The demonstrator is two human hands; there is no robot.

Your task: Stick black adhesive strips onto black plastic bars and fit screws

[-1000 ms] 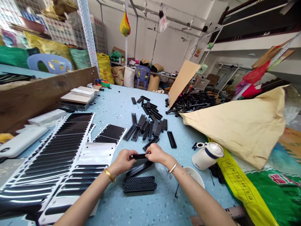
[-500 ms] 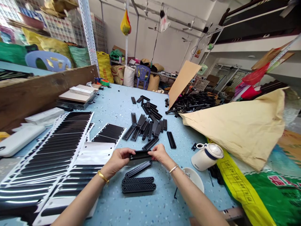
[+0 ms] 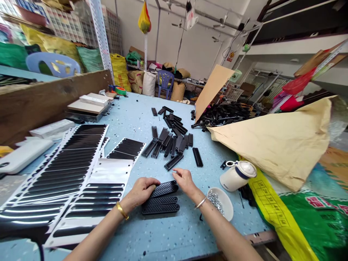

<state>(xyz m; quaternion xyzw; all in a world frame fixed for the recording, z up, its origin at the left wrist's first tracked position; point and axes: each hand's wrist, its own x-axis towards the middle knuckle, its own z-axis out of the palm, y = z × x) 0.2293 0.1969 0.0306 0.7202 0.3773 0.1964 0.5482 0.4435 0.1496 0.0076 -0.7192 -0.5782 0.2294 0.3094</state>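
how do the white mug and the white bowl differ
The mug is tall and has a lid, while the bowl is low and open, showing small shiny metal pieces inside. The mug has a dark band near its top; the bowl looks plain. The right forearm overlaps the bowl's edge in view, but not the mug. Both are whitish and stand on the blue table.
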